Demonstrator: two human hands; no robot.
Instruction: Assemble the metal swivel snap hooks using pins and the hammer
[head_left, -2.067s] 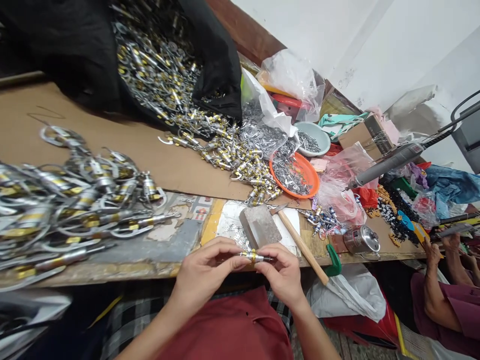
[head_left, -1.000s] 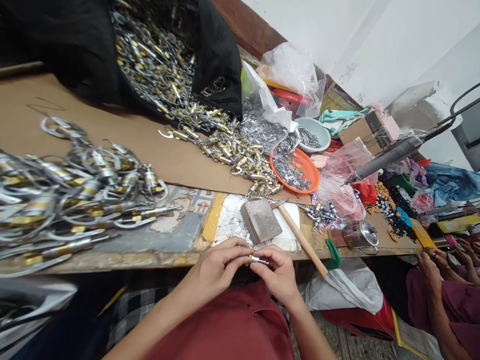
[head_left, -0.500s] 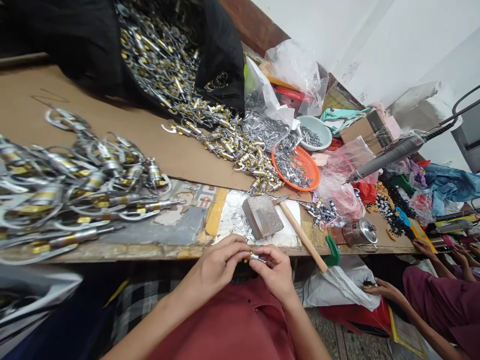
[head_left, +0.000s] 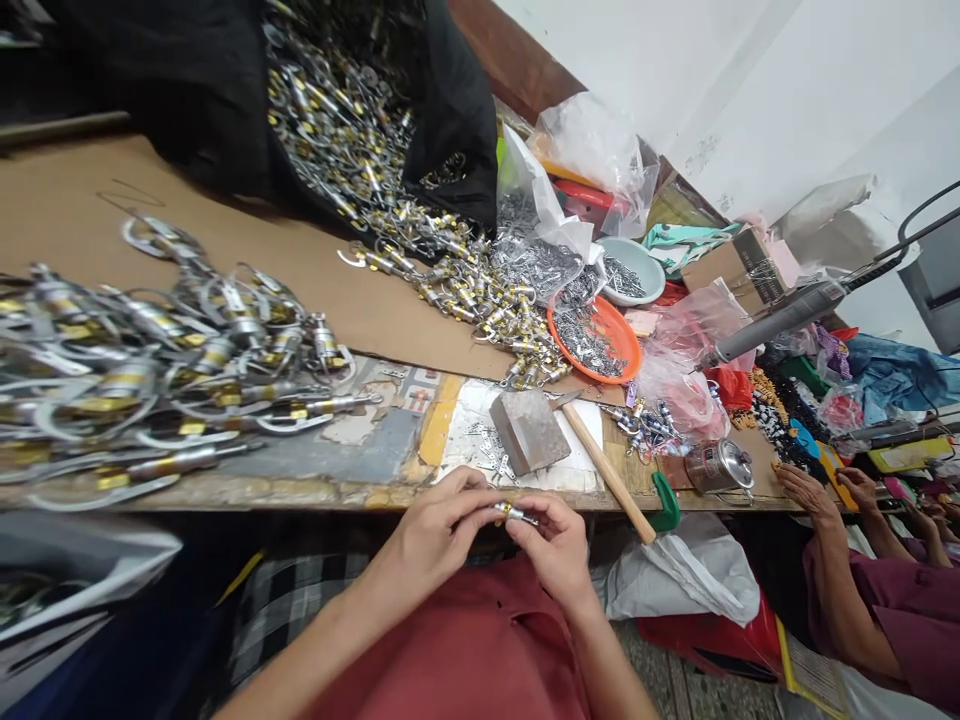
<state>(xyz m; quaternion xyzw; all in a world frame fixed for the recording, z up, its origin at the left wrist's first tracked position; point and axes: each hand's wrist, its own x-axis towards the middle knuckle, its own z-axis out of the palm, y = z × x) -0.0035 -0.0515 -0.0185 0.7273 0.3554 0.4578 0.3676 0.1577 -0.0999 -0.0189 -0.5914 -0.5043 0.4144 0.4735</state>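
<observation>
A small silver-and-yellow metal part (head_left: 514,513) is held between my two hands at the table's front edge. My left hand (head_left: 448,520) pinches its left end, and my right hand (head_left: 553,540) grips its right end with thumb and fingers. Just beyond them a grey metal block (head_left: 531,432) rests on a white sheet (head_left: 466,408), with small flat metal pieces (head_left: 491,455) to its left. The wooden handle of a hammer (head_left: 611,475) slants over the table edge, right of the block.
Finished-looking silver-and-yellow parts (head_left: 225,350) lie heaped at the left; more spill from a black bag (head_left: 457,120). An orange tray (head_left: 626,345), a pale bowl (head_left: 645,270), a metal pot (head_left: 718,467) and a green clamp (head_left: 664,503) stand right. A co-worker's hand (head_left: 810,492) is farther right.
The view has shifted slightly, so the left heap appears farther right. The co-worker's hand has moved up from the white bag to the table. My hands keep hold of the part.
</observation>
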